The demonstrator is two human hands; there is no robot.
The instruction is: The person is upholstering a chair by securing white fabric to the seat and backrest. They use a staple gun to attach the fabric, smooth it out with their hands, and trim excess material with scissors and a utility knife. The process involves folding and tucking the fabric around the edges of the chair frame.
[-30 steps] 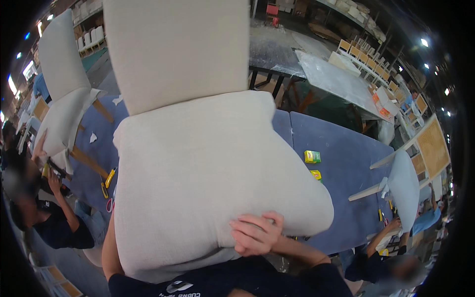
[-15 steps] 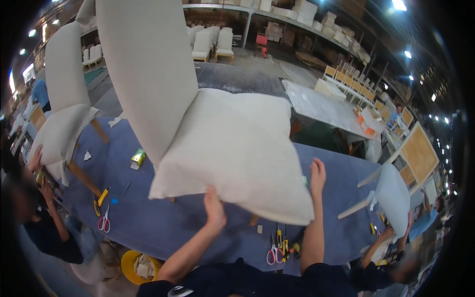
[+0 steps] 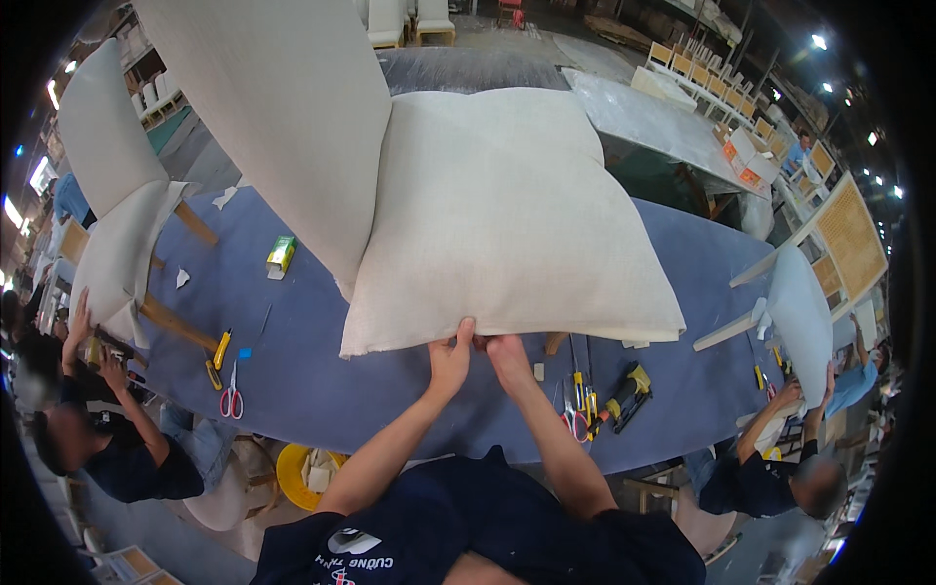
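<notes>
A cream upholstered chair (image 3: pixel 507 214) stands on the blue-covered table in front of me, its tall back on the left. The loose fabric cover (image 3: pixel 585 317) of its seat hangs over the near edge, frayed at the left corner. My left hand (image 3: pixel 450 366) pinches the middle of that near edge, thumb on top and fingers underneath. Close beside it, my right hand (image 3: pixel 509 359) is closed at the same edge, its fingertips partly hidden under the fabric. A wooden leg (image 3: pixel 556 343) shows beneath the seat.
Right of my hands lie red-handled scissors (image 3: pixel 575 421), yellow-handled tools (image 3: pixel 582 390) and a staple gun (image 3: pixel 624 395). To the left are more scissors (image 3: pixel 231 400), a yellow cutter (image 3: pixel 222 349) and a small green box (image 3: pixel 281 255). Co-workers handle chairs at both sides; a yellow bucket (image 3: pixel 292 478) stands below.
My right hand has come in from the seat's right side to the middle of the near edge, next to my left. The near edge now lies straighter, and the view has tilted down.
</notes>
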